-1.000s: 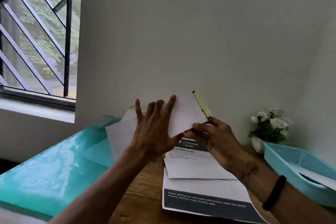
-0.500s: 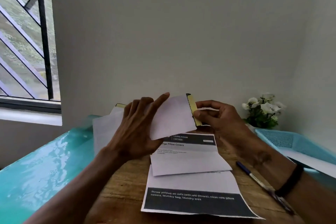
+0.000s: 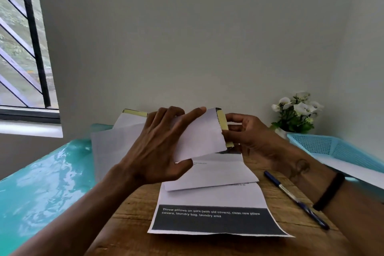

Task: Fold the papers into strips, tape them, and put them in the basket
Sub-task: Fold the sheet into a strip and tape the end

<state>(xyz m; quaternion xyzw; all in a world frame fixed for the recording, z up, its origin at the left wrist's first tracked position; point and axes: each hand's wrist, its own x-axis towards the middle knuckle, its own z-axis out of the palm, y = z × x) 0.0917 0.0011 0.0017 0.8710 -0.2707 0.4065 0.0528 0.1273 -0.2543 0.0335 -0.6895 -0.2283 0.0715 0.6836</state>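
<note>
A folded white paper with a yellow strip along its right edge is lifted above the wooden table. My left hand grips its left part, fingers spread over the front and thumb underneath. My right hand pinches the yellow-edged right end. Below lie a partly folded printed sheet and a flat sheet with a dark text band. The light blue mesh basket stands at the right with a white paper inside.
A blue pen lies on the table right of the sheets. A pot of white flowers stands by the wall behind the basket. A glossy turquoise surface borders the table's left; more white paper rests behind my left hand.
The view shifted left and down. My right hand moved up from the paper's lower edge to its yellow-edged right end. My left hand keeps hold of the paper.
</note>
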